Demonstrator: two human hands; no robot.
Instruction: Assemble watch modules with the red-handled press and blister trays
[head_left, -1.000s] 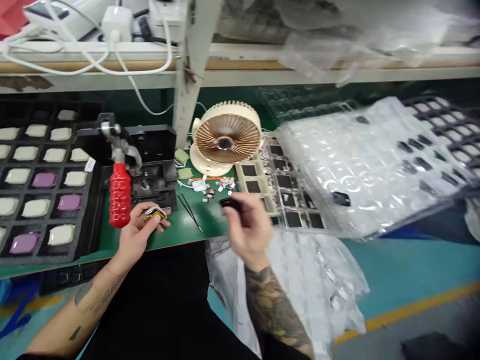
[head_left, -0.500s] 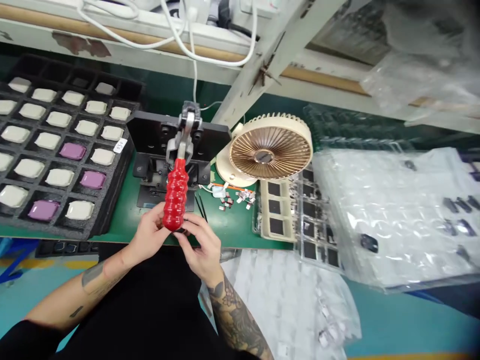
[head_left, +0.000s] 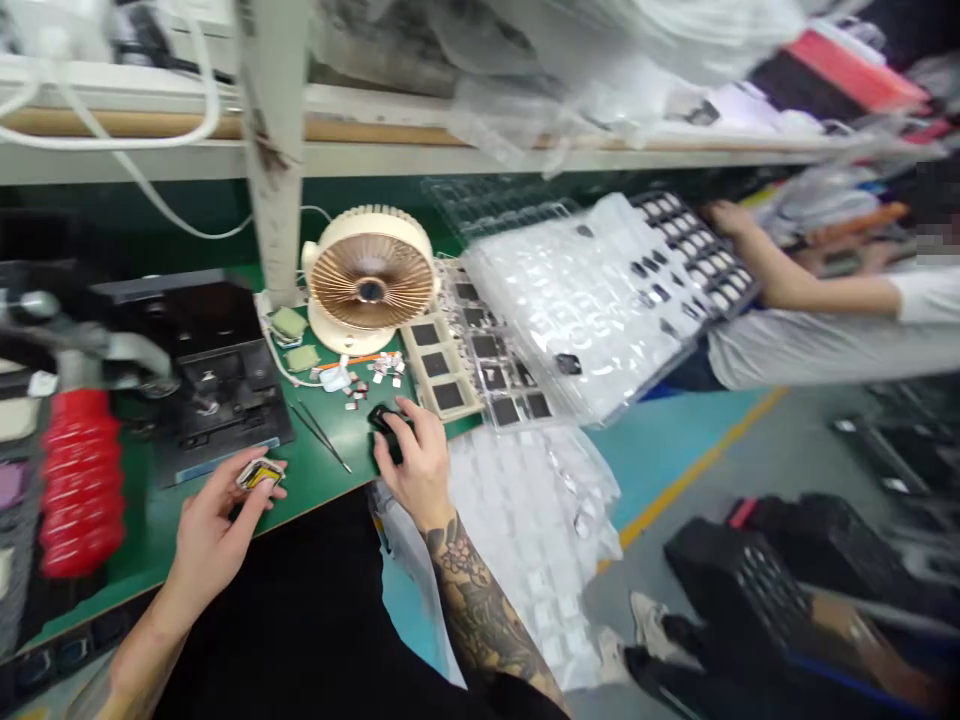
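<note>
Head view: left hand (head_left: 214,535) is holding small pale-rimmed unit (head_left: 260,474), yellow patch showing, near bench (head_left: 300,495) edge. Right hand (head_left: 415,455) is curving over bench, fingertips touching black piece (head_left: 381,418); whether gripping, cannot tell. Tweezers (head_left: 322,438) are lying between hands; fan (head_left: 371,285) is standing behind.

Lit bright and flat, likely from overhead. Glaring off translucent white plastic sheeting (head_left: 555,290) at right edge of green tabletop (head_left: 351,437). Dimmer along rear edge, under long white shelf (head_left: 420,156). Motion-blurred toward left edge and beyond right; sharper around round cream fan (head_left: 369,325).
</note>
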